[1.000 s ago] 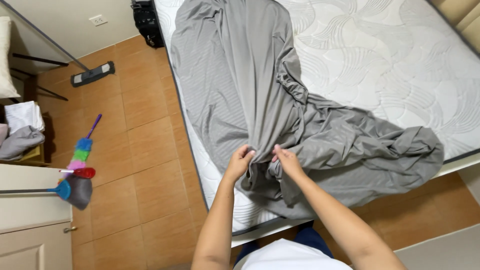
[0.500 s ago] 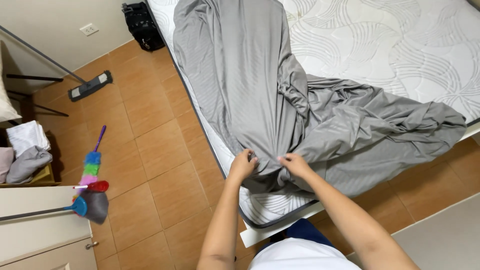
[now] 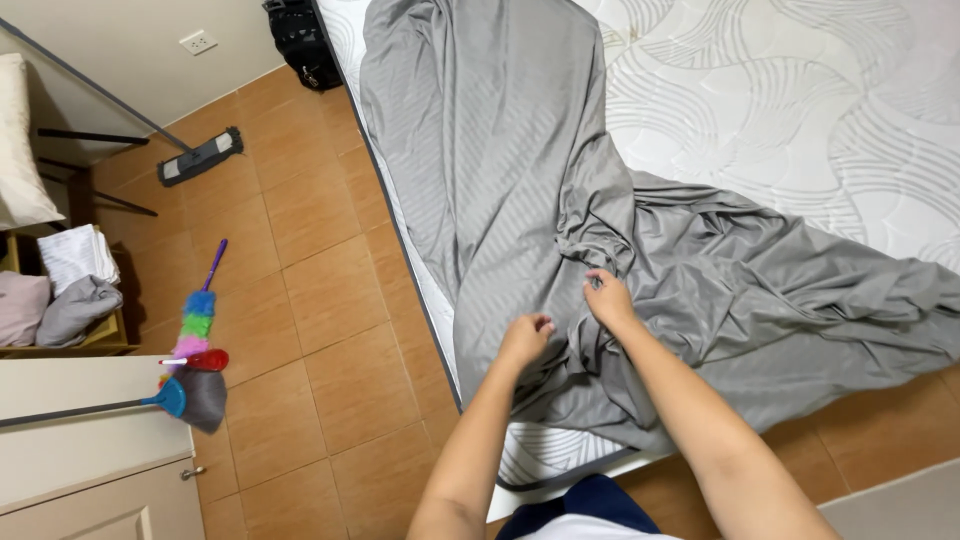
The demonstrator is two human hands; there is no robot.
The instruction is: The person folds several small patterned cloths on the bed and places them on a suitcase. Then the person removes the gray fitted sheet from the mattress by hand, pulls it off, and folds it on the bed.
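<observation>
Grey sheet (image 3: 520, 190) lies rumpled across the near corner of the white mattress (image 3: 800, 120), one length running up the mattress's left edge, the rest bunched w/ folds spilling over its foot. Left hand (image 3: 527, 337) is curled into a fist on the fabric; right hand (image 3: 607, 297) pinches a fold just beside it. Risk, prob.: both grips sit close together, so a tug may only bunch the cloth more, or drag the overhang off the mattress onto the tiled floor (image 3: 310, 290).
</observation>
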